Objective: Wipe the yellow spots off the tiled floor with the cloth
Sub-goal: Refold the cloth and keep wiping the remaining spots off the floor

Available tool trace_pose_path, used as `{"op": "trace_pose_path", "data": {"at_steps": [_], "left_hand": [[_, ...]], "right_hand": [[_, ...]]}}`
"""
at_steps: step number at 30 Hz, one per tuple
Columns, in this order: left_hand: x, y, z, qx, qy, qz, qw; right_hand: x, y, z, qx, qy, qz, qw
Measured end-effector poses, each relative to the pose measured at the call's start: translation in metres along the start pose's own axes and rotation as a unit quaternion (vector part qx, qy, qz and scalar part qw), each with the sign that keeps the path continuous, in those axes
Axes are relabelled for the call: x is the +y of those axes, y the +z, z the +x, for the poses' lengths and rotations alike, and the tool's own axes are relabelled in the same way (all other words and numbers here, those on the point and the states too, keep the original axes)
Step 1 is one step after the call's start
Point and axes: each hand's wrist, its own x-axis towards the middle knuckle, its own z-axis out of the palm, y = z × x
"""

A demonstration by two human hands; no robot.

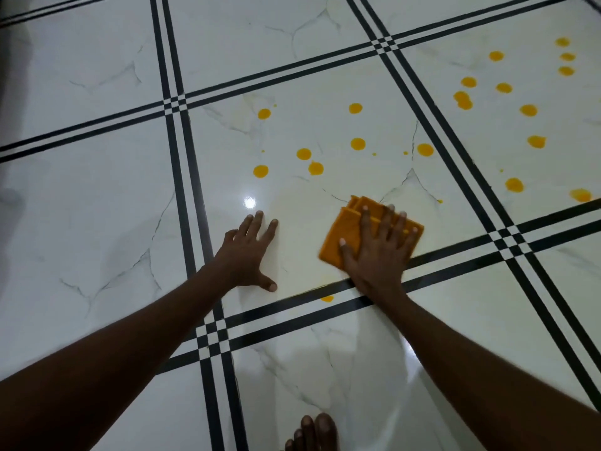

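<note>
A glossy white marble-look tiled floor (97,222) is filling the view, its tiles divided by double black lines (175,157) that are crossing in small checker patterns. A ceiling light is glaring off the tile as a bright reflection (249,202) just beyond the left hand. The right hand (374,252) is lying flat with fingers spread on a folded orange cloth (349,227), pressing it to the tile rather than curling round it; the cloth is sitting at the near edge of the centre tile, just touching the black line. The left hand (248,255) is resting flat on the bare tile beside it, fingers straight and holding nothing. Yellow spots (357,143) are scattering across the far half of the same tile, well beyond the cloth, and more are dotting the next tile to the right. One small yellow spot (327,298) is sitting on the line between the two wrists. Bare toes (312,432) are showing at the bottom edge.
</note>
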Motion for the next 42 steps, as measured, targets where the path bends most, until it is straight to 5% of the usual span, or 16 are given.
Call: {"op": "trace_pose_path", "data": {"at_steps": [5, 8, 11, 14, 18, 21, 25, 28, 32, 35, 38, 40, 42], "left_hand": [[0.002, 0.000, 0.000, -0.003, -0.002, -0.006, 1.000], [0.003, -0.001, -0.002, 0.000, -0.006, -0.006, 1.000], [0.006, -0.001, -0.002, -0.005, -0.009, -0.007, 1.000], [0.006, -0.002, -0.002, -0.009, -0.014, -0.002, 1.000], [-0.001, -0.001, -0.004, -0.001, -0.004, -0.018, 1.000], [-0.004, -0.002, -0.008, 0.002, -0.003, -0.016, 1.000], [0.003, -0.002, -0.005, -0.006, -0.008, -0.007, 1.000], [0.003, -0.002, -0.001, -0.006, -0.019, 0.005, 1.000], [0.002, -0.001, 0.005, -0.015, -0.021, -0.006, 1.000], [0.007, -0.004, 0.007, 0.000, -0.013, 0.006, 1.000], [0.020, -0.008, 0.013, 0.011, 0.008, 0.006, 1.000], [0.027, -0.010, 0.018, 0.005, 0.009, 0.010, 1.000], [0.026, -0.009, 0.020, 0.008, 0.002, 0.010, 1.000]], "right_hand": [[0.044, -0.006, 0.061, 0.001, -0.049, -0.016, 0.999], [0.074, -0.016, 0.006, 0.035, 0.041, 0.013, 0.998], [0.031, -0.010, -0.090, 0.018, 0.125, -0.006, 0.992], [-0.047, 0.010, -0.117, -0.013, 0.025, 0.031, 0.999], [-0.060, 0.015, -0.011, -0.022, -0.111, 0.015, 0.993], [-0.002, 0.002, 0.037, 0.019, 0.000, -0.002, 1.000], [0.004, -0.010, -0.041, 0.040, 0.139, 0.003, 0.989], [-0.048, 0.006, -0.074, 0.011, 0.036, 0.008, 0.999], [-0.026, 0.005, 0.034, -0.012, -0.113, -0.005, 0.994], [0.046, -0.009, 0.052, 0.051, 0.066, 0.006, 0.997], [0.037, -0.011, -0.001, 0.080, 0.224, 0.013, 0.971], [0.002, -0.009, -0.015, 0.064, 0.183, 0.020, 0.981], [-0.015, -0.002, 0.017, 0.036, 0.018, 0.006, 0.999]]}}
